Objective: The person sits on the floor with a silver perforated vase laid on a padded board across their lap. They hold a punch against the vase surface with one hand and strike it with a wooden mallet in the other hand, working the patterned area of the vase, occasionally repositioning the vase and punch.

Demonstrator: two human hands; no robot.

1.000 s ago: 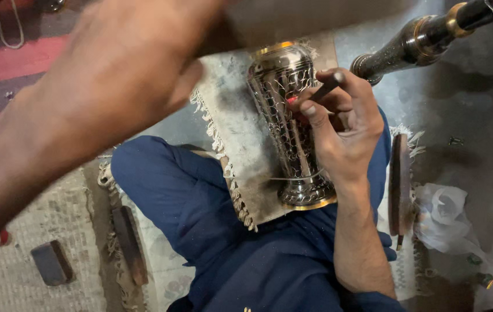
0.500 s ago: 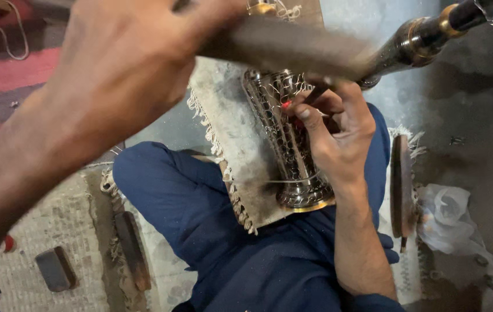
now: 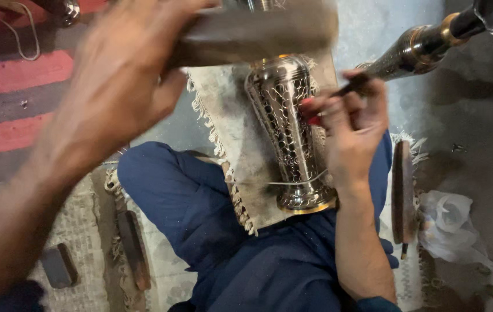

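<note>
Engraving brass vase [image 3: 290,138], both hands

Left hand [image 3: 113,86] grips a blurred mallet [image 3: 258,32]; right hand [image 3: 347,124] steadies the engraved vase [image 3: 287,133].

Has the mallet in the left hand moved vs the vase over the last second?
Yes. The mallet in the left hand swung right, across the top of the metal vase, which stayed put on its fringed cloth.

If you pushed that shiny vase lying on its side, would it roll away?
Probably. The metal vase is round and lies on a fringed cloth, so it may roll sideways. The right hand steadies it. It looks stiff and polished, likely slippery.
</note>
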